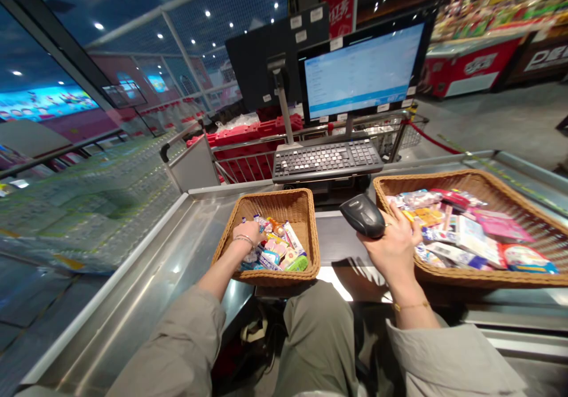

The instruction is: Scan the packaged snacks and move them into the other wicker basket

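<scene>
My right hand (394, 246) is wrapped round a black handheld barcode scanner (364, 215), beside the left edge of a large wicker basket (470, 178). In that basket lie mixed packets and small boxes (473, 234). My left hand (248, 231) reaches down into a smaller wicker basket (313, 231), among small wrapped sweets and packets (279, 246). Its fingers are curled and partly hidden by the goods, so what they hold, if anything, does not show. A green packet (298, 264) lies at the front right of this smaller basket.
Behind the baskets stand a black keyboard (326, 159) and a lit monitor (364, 68), with the back of a second screen (261, 60) beside it. The metal counter (146, 278) stretches left. A shopping cart (248, 163) stands beyond, and wrapped bottle stacks (89, 207) are at the left.
</scene>
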The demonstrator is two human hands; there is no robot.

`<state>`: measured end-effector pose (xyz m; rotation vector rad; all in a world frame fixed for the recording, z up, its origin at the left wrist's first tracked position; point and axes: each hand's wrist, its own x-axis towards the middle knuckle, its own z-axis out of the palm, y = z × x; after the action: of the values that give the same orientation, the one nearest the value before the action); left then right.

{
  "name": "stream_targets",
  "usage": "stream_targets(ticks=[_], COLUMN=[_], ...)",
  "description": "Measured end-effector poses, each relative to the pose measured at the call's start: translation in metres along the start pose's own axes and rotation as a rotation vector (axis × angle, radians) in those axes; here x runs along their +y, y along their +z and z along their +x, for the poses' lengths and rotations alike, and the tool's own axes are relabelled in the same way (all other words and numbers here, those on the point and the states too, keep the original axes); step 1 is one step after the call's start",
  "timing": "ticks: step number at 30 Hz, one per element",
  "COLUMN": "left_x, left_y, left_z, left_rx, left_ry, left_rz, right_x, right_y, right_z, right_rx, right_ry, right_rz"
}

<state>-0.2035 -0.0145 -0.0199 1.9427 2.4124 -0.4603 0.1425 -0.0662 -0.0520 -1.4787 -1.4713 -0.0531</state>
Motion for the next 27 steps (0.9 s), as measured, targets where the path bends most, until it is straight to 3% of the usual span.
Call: stream_targets(ticks=[7,15,27], left_x=[-0.004,0.019,0.066], left_y=[-0.018,-0.007,0.008], left_z=[-0.021,-0.021,-0.017], left_rx=[0.228,0.571,0.771], left_ry=[0.170,0.482,0.753], left_rz=[-0.166,-0.581,-0.690], right_x=[-0.001,0.001,-0.001], right_y=[0.001,0.001,0.000], right_z=[-0.001,-0.002,-0.004], right_rx=[0.002,0.017,-0.001], right_ry=[0.001,-0.022,-0.018], right_rz=[0.012,-0.002,0.005])
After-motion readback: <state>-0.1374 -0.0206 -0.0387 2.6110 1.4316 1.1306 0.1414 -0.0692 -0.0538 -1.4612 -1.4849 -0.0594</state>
